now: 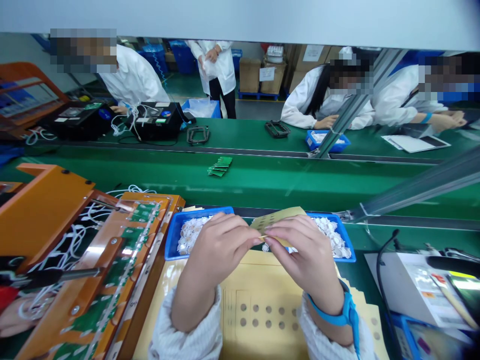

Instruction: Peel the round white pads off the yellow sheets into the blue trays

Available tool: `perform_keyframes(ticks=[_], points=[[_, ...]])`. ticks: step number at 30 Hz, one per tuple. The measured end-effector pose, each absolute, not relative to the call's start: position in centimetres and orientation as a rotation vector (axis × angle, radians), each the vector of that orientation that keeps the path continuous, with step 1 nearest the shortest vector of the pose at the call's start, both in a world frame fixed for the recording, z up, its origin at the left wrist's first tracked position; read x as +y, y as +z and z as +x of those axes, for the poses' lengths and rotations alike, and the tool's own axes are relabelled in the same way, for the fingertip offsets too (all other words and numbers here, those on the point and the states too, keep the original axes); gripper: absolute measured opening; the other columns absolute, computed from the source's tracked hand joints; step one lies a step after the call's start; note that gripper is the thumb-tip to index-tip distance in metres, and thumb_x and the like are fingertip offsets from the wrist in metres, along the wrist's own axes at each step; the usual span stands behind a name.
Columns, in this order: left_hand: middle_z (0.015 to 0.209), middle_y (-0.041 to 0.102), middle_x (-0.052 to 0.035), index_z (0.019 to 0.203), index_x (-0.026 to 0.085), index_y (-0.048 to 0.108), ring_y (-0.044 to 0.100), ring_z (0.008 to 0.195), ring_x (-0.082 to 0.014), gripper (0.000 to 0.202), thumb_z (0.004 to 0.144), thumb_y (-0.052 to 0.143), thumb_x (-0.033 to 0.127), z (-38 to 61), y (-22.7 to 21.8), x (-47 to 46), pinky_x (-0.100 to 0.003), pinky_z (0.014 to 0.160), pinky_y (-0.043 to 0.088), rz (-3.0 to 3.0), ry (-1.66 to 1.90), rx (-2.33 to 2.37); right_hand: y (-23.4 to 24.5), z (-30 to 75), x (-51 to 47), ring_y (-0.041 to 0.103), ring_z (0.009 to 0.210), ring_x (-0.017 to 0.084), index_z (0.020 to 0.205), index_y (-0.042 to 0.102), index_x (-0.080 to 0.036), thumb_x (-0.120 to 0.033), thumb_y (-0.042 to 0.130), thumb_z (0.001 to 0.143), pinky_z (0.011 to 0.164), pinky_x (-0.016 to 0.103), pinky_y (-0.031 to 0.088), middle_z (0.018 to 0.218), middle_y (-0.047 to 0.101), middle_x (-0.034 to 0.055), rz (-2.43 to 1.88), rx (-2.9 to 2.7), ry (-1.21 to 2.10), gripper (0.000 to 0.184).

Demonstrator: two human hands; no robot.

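Observation:
My left hand (219,245) and my right hand (303,250) are both closed in a pinch on a tan perforated backing sheet (275,220), held up over a blue tray (174,235) filled with small white round pads. A tiny white pad (265,247) shows between my fingertips. Under my wrists lies a stack of yellow sheets with punched round holes (258,315). A blue strap (347,312) circles my right wrist.
An orange fixture (93,280) with green boards and white wires stands at left. A green conveyor belt (262,180) carries a few green boards (220,166). Other people in white coats work across the belt. A white device (412,285) and a black cable lie at right.

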State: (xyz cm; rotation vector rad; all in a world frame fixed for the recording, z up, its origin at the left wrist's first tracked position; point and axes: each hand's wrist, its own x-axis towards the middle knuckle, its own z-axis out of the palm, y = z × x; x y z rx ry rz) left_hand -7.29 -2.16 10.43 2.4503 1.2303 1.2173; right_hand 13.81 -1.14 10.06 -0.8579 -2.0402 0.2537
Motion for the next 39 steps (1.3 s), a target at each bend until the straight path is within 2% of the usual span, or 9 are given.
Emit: perform_keyframes(ticks=[9,25,31,39], points=[[0.088,0.078,0.0025,0.095,0.023,0.075,0.068,0.078,-0.0152,0.020,0.107,0.060,0.016,-7.15,10.54,-2.68,-0.036,0.075,0.042,2.432,1.225,1.201,10.24,13.88,-1.53,0.075,0.085,0.022,0.103,0.069,-0.023,-0.014,0.071,0.101,0.078,0.041,0.054,0.094,0.080,0.0033,-0.861,-2.028,0.304,0.010],[0.090,0.078,0.0020,0.096,0.023,0.076,0.069,0.081,-0.0157,0.020,0.107,0.061,0.015,-7.04,10.65,-2.83,-0.037,0.077,0.042,2.424,1.204,1.201,10.04,14.32,-1.55,0.073,0.082,0.022,0.097,0.067,-0.023,-0.019,0.074,0.101,0.075,0.039,0.052,0.089,0.078,0.0020,-0.917,-2.037,0.318,0.009],[0.092,0.079,0.0019,0.098,0.023,0.076,0.069,0.082,-0.0159,0.020,0.108,0.060,0.015,-7.06,10.51,-2.80,-0.037,0.078,0.041,2.433,1.174,1.208,9.79,14.37,-1.40,0.073,0.087,0.022,0.105,0.068,-0.021,-0.015,0.076,0.099,0.078,0.039,0.053,0.096,0.079,0.0034,-0.883,-2.056,0.319,0.011],[0.092,0.079,0.0025,0.098,0.022,0.075,0.069,0.082,-0.0167,0.017,0.106,0.063,0.013,-7.06,10.16,-2.68,-0.037,0.079,0.040,2.440,1.168,1.199,9.73,14.40,-1.34,0.074,0.086,0.022,0.099,0.069,-0.021,-0.014,0.075,0.099,0.077,0.038,0.052,0.094,0.079,0.0029,-0.889,-2.067,0.323,0.009]])
